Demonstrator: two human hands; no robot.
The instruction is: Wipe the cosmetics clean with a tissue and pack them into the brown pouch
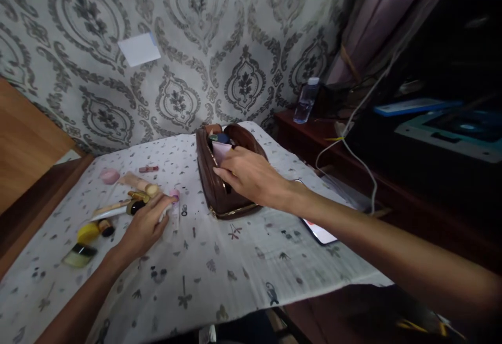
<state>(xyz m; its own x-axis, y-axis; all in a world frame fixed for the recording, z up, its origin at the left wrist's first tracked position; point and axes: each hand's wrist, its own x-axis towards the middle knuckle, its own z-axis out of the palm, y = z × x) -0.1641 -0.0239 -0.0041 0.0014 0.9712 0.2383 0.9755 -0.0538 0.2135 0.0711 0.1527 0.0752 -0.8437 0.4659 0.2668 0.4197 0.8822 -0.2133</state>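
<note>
A brown zip toiletry bag (206, 187) stands unzipped on the table. My right hand (253, 174) reaches into its opening, with thumb and fingers closed on a pale pink tube (221, 150). Other items, one dark blue (223, 138), show inside behind it; the bag's depths are hidden. My left hand (145, 224) rests on the cloth to the left, fingers curled around a small whitish thing, mostly hidden. Its index fingertip touches a slim tube with a pink cap (174, 194). Beside that hand lie a beige tube (137, 182) and a black-capped white tube (113, 212).
Further left lie a pink round item (110, 176), a yellow item (88, 233) and a dark-lidded jar (79, 255). A small reddish tube (149, 169) lies behind. A phone (323, 233) sits under my right forearm. A water bottle (306, 101) stands on the side cabinet, near a white cable (358, 163).
</note>
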